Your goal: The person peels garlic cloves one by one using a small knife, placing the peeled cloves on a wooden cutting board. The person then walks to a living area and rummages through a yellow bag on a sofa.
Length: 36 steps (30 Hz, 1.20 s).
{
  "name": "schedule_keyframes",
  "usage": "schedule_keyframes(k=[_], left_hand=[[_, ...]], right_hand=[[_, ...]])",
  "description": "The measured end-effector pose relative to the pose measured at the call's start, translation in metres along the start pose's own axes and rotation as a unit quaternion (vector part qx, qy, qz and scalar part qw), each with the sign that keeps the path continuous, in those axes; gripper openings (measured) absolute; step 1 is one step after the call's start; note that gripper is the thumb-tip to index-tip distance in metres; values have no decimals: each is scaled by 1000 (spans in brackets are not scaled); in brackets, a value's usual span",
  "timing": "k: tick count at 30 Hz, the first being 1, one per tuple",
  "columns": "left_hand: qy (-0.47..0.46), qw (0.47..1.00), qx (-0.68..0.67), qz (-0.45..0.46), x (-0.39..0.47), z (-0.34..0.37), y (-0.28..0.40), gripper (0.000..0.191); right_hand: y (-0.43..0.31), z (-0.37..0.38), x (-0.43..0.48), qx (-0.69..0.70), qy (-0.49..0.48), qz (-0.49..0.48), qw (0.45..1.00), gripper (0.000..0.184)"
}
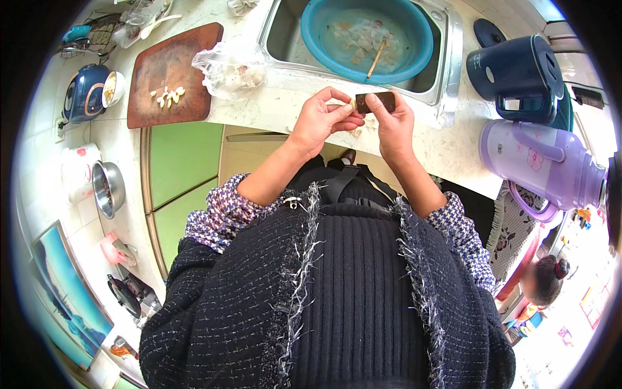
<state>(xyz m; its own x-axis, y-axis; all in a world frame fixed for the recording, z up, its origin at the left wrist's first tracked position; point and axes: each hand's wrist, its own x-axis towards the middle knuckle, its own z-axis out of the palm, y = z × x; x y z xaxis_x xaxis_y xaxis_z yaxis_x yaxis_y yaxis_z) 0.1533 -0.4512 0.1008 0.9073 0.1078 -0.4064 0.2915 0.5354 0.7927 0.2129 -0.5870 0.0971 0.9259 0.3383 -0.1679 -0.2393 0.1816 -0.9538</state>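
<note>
Between the thumb and fingertips of my left hand (318,119) is a small pale clove (353,103), which looks like garlic. My right hand (394,124) grips a small dark, flat rectangular piece (383,103), perhaps a blade, with its end against the clove. Both hands are close together over the counter's front edge, just before the sink (449,73). A blue plastic basin (316,44) in the sink holds water with floating pale skins, and a wooden stick (376,59) leans inside it. Several peeled cloves (169,96) lie on a wooden cutting board (177,53) at the left.
A clear plastic bag (233,73) overlaps the board's right edge. Right of the sink stand a dark blue electric kettle (510,78) and a purple thermos flask (534,155). A small bowl (114,89) and a metal bowl (108,187) sit left. Another person (544,279) is at lower right.
</note>
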Motion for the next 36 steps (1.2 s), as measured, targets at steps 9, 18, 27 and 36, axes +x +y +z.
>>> schedule_keyframes(k=[9,18,27,36], left_hand=[[59,964,224,127,-2,2,-11,13],[67,982,128,117,2,0,-9,19],[109,866,407,269,-3,-2,-9,13],[90,992,22,84,-6,-5,-16,15]], right_hand=[[7,2,-4,-57,-1,-40,998,14],[2,-4,1,-34,57,-61,996,11],[2,6,-4,-15,-10,-10,1000,13],[9,7,4,81,10,98,992,12]])
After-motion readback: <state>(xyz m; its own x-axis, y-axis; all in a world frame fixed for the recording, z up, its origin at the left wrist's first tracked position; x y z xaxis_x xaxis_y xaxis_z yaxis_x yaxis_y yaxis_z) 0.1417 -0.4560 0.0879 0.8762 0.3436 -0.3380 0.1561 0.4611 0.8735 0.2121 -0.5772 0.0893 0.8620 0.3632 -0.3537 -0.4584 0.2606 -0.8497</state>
